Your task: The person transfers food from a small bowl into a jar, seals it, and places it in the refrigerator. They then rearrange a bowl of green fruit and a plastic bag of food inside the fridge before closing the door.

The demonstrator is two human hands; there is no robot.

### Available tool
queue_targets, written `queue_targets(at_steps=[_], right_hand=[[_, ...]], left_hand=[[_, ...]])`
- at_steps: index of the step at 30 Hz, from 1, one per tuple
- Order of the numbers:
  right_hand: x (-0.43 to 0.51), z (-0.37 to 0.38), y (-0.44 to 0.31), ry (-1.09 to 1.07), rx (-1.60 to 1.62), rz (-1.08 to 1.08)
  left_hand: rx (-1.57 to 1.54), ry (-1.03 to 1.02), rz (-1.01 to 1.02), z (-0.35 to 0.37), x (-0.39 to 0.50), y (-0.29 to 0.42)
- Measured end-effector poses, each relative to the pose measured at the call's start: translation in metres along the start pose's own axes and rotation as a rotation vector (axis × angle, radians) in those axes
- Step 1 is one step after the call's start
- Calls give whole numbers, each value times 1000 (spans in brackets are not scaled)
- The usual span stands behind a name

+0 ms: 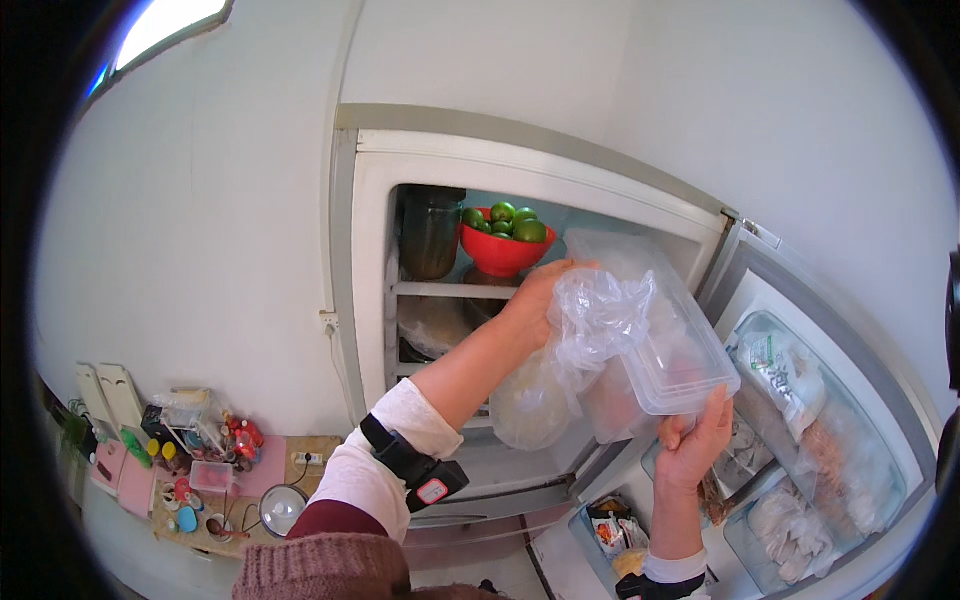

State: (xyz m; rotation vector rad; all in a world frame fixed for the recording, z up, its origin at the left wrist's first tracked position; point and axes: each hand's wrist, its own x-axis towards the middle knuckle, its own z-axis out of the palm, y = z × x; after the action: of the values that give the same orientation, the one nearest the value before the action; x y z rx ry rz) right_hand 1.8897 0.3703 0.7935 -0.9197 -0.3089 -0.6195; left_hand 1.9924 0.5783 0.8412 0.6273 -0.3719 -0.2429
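Observation:
A clear plastic container with a lid (pixel 675 330) is tilted in front of the open refrigerator (pixel 375 161). My right hand (pixel 697 442) grips its near lower corner, thumb on the side. My left hand (pixel 544 296) is at the container's left side, shut on a crumpled clear plastic bag (pixel 604 315), which hides part of its fingers. Below that hand hangs a rounded, pale bagged item (pixel 532 405). Something reddish shows through the container, but I cannot tell what it is. A red bowl (pixel 502 251) of green citrus fruits (pixel 529 229) sits on the upper shelf behind my left hand.
A dark jar (pixel 429 240) stands left of the bowl; a bag-covered dish (pixel 435 326) is one shelf lower. At right, the open door (pixel 847 315) holds bagged food (pixel 784 375) in its racks. A cluttered counter (pixel 262 461) with a glass pot lid (pixel 283 510) lies lower left.

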Motion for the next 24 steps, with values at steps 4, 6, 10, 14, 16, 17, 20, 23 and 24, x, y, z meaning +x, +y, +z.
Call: queue_targets(at_steps=[4,6,10,14,16,17,20,23,24], right_hand=[[13,1,14,-41,27,5],[19,1,22,-64,39,17],[29,5,35,-43,45,42],[39,13,47,-27,49,35],[44,19,52,-15,63,34],[47,23,56,-21,84,29],[58,36,66,35,78,33],[70,42,73,51,40,33],[74,44,76,65,19,37]], left_hand=[[-9,76,-26,-5,15,3],[-9,71,-40,-12,23,4],[12,56,-15,-29,38,5],[-43,17,-18,-44,53,11],[-28,-75,-35,-50,56,13],[-29,-102,-44,-53,58,14],[171,-63,78,-56,65,1],[1181,-225,668,-66,63,-4],[1329,-206,799,-70,60,-7]])
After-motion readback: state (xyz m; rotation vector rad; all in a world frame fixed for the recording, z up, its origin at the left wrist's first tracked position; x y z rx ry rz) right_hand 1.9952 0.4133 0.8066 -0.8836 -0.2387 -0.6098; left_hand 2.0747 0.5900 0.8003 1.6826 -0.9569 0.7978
